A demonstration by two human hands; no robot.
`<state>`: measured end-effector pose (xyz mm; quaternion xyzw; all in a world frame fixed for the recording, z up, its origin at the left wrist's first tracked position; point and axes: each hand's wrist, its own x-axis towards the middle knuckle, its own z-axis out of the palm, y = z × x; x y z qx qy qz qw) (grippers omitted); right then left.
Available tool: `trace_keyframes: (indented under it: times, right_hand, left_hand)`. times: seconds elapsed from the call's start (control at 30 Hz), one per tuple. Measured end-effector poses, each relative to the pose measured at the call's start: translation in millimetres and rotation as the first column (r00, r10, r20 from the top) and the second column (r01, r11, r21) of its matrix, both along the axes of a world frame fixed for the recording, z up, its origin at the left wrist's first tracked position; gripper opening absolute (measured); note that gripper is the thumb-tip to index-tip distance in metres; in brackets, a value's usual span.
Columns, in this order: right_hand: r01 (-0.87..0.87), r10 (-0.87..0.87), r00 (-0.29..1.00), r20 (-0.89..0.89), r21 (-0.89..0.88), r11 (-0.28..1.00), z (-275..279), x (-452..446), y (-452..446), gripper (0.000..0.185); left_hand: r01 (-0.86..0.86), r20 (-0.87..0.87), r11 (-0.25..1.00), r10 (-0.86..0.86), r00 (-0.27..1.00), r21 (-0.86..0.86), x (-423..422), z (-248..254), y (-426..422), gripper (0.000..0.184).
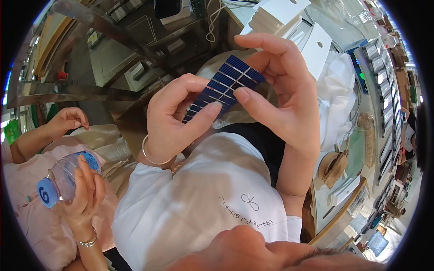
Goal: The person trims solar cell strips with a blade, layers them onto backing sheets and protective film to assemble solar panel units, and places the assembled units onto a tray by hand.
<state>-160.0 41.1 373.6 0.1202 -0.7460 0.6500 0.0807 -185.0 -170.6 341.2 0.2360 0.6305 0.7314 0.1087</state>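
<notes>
A dark blue solar panel [228, 83] with silver lines across it is held up at a tilt in front of my chest. My left hand [178, 113], with a bangle at the wrist, pinches its lower left end, thumb on the face and fingers behind. At the upper right end, my right hand [285, 90] has its thumb on the panel's face. Some of its fingers curl behind the edge, while the index finger arches free above. The panel's back is hidden from me.
On the left, a co-worker's hand [83, 194] holds a plastic bottle [68, 178]. White cards [312, 49] lie at the upper right, above white plastic wrapping [337, 86]. A tape roll [332, 168] sits on the right-hand bench. A metal frame [86, 97] stands at the left.
</notes>
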Motion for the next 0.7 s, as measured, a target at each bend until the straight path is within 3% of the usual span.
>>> trace_keyframes:
  times: [0.07, 0.17, 0.23, 0.27, 0.4, 0.47, 0.57, 0.6, 0.63, 0.7]
  right_hand:
    - [0.003, -0.003, 0.999, -0.037, 0.018, 1.000, -2.0, -0.2, -2.2, 0.063]
    - [0.089, -0.082, 0.989, -0.121, 0.052, 0.995, -3.2, -0.7, -9.9, 0.069]
    - [0.204, -0.143, 0.949, -0.280, 0.202, 0.958, -2.5, -0.8, -11.2, 0.073]
    - [0.206, -0.145, 0.949, -0.279, 0.206, 0.956, -3.3, -2.1, -10.9, 0.073]
    - [0.455, -0.204, 0.797, -0.569, 0.344, 0.821, -4.7, 6.8, -9.7, 0.070]
    - [0.607, -0.345, 0.718, -0.605, 0.300, 0.736, -0.5, 35.5, -17.0, 0.057]
    - [0.810, -0.463, 0.544, -0.699, 0.296, 0.506, 3.5, 112.9, -7.1, 0.046]
    - [0.851, -0.467, 0.501, -0.728, 0.318, 0.418, 1.2, 141.8, 2.9, 0.042]
    - [0.937, -0.563, 0.347, -0.750, 0.304, 0.172, -1.5, 170.5, 13.7, 0.035]
    - [0.893, -0.679, 0.026, -0.734, 0.323, -0.315, -5.7, 229.1, 33.1, 0.023]
  left_hand:
    - [-0.094, -0.186, 0.993, 0.080, 0.979, -0.071, -2.3, -4.1, 0.4, 0.024]
    - [-0.211, -0.325, 0.966, 0.154, 0.933, -0.147, -0.6, -3.6, 3.4, 0.023]
    - [-0.236, -0.357, 0.958, 0.165, 0.919, -0.165, -0.4, -2.9, 4.4, 0.022]
    - [-0.260, -0.390, 0.948, 0.173, 0.904, -0.183, -0.3, -3.1, 5.8, 0.022]
    - [-0.261, -0.320, 0.955, 0.206, 0.925, -0.138, -0.7, -15.3, 4.4, 0.023]
    - [-0.268, -0.057, 0.956, 0.263, 0.963, -0.121, 5.1, -21.4, 1.4, 0.029]
    - [-0.274, -0.050, 0.942, 0.269, 0.962, -0.193, -18.2, -62.3, -25.6, 0.036]
    - [-0.272, -0.053, 0.951, 0.267, 0.962, -0.145, -23.0, -63.0, -19.4, 0.031]
    - [-0.236, -0.034, 0.962, 0.233, 0.972, -0.135, -34.7, -74.8, -25.8, 0.031]
    - [-0.163, -0.035, 0.969, 0.159, 0.987, -0.184, -47.3, -70.9, -18.6, 0.031]
